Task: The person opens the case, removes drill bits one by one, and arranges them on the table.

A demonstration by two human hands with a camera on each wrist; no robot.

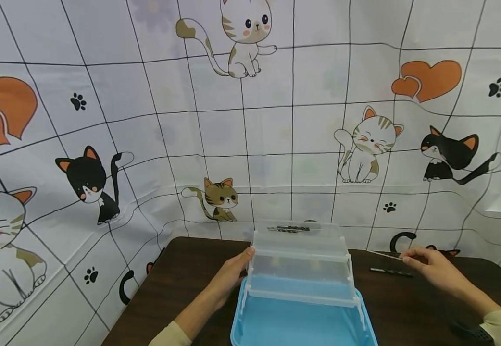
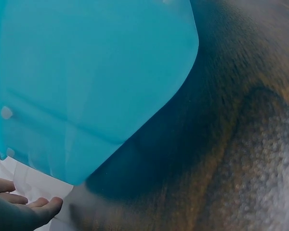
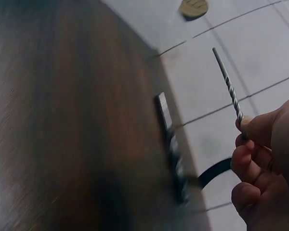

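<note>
A blue plastic box (image 1: 298, 317) stands at the table's front, with clear hinged trays (image 1: 300, 269) raised over its back. Several dark twist drill bits (image 1: 288, 229) lie in the topmost tray. My left hand (image 1: 231, 270) grips the left edge of the clear tray; its fingers show beside that edge in the left wrist view. To the right of the box, my right hand (image 1: 433, 270) pinches one slim drill bit (image 3: 229, 86) by its fluted end, the smooth shank pointing away. A thicker drill bit (image 1: 391, 272) lies on the table just below that hand.
The dark wooden table (image 1: 198, 269) reaches back to a white wall covering (image 1: 268, 134) printed with cats and grid lines. A dark object (image 1: 471, 331), partly blurred, is by the right sleeve.
</note>
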